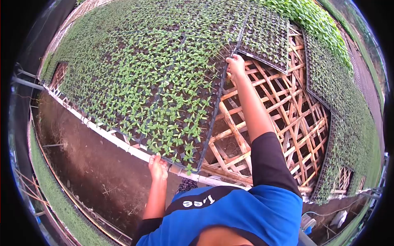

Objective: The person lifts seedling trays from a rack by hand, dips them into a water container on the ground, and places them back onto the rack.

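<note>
A black seedling tray [213, 119], full of small green seedlings [180, 106] in dark soil, lies at the right end of a broad bed of similar trays. My right hand [235, 65] reaches far forward, its fingers closed on the tray's far right corner. At the near edge, my left hand [158, 167] grips the rim from the front, thumb up beside the leaves and the other fingers curled. Both forearms are outstretched, one at each end of the tray.
Right of the tray, a bamboo lattice [271, 110] shows bare slats. More seedling trays [344, 110] stand beyond it, with taller bright green plants [312, 20] at the back. A white rail [106, 134] edges the bench above a dirt path [90, 160].
</note>
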### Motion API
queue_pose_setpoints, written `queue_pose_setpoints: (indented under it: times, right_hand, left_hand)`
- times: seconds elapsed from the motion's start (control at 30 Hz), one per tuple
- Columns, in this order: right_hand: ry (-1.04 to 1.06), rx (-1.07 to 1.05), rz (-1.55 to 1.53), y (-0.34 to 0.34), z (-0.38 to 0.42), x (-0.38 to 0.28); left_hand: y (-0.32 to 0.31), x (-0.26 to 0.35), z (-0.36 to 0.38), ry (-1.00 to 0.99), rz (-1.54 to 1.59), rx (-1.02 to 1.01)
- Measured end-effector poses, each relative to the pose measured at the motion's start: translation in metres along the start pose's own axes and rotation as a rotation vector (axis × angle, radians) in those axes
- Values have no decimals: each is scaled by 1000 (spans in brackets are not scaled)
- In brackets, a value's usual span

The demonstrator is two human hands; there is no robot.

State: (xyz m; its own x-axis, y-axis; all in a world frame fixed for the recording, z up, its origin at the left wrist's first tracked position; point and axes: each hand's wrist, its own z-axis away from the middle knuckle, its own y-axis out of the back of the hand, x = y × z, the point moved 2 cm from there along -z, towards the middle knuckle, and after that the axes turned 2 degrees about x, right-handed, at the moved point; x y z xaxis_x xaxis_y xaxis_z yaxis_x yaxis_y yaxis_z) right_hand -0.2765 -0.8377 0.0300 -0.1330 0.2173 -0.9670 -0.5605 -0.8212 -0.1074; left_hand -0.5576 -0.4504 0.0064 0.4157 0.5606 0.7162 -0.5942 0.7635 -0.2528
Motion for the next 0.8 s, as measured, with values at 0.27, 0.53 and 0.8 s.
queue_pose_setpoints:
  times: [0.27, 0.53, 0.8]
  right_hand:
    - [-132, 23, -59, -2, 5, 1]
    - [-165, -107, -16, 20, 6, 22]
    - [-120, -100, -21, 28, 4, 41]
  left_hand:
    - [-5, -14, 26, 220, -61, -147]
    - [-12, 11, 26, 88, -19, -114]
    - [1, 7, 21, 33, -50, -116]
